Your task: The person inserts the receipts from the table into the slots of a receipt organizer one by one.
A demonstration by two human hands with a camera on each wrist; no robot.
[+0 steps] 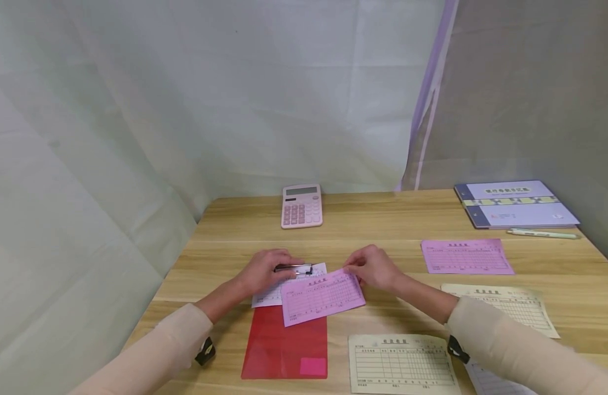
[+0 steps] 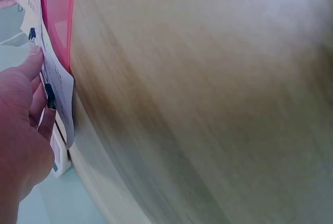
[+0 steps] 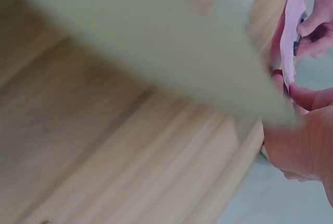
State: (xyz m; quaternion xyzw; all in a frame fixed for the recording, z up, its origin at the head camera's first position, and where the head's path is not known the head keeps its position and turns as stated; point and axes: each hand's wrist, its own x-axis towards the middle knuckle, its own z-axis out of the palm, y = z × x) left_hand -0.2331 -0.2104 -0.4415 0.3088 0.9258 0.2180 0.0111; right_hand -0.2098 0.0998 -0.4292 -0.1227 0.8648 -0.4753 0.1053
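A red clipboard [image 1: 284, 343] lies on the wooden table, a small bright pink patch at its lower right corner. My left hand [image 1: 269, 270] grips the metal clip [image 1: 304, 269] at its top, thumb and fingers around it in the left wrist view. Beneath the clip is a white printed slip [image 1: 267, 298], partly covered. My right hand [image 1: 375, 267] pinches the upper right corner of a pink receipt slip [image 1: 323, 297] between thumb and fingers. The slip is tilted and overlaps the white slip and the clipboard's upper part.
A pink calculator [image 1: 301, 206] lies at the back. To the right are another pink slip [image 1: 467, 257], yellowish slips [image 1: 404, 365], a binder [image 1: 518, 204] and a pen [image 1: 543, 233]. Another white slip [image 1: 493, 382] shows under the right forearm. Curtains hang behind the table.
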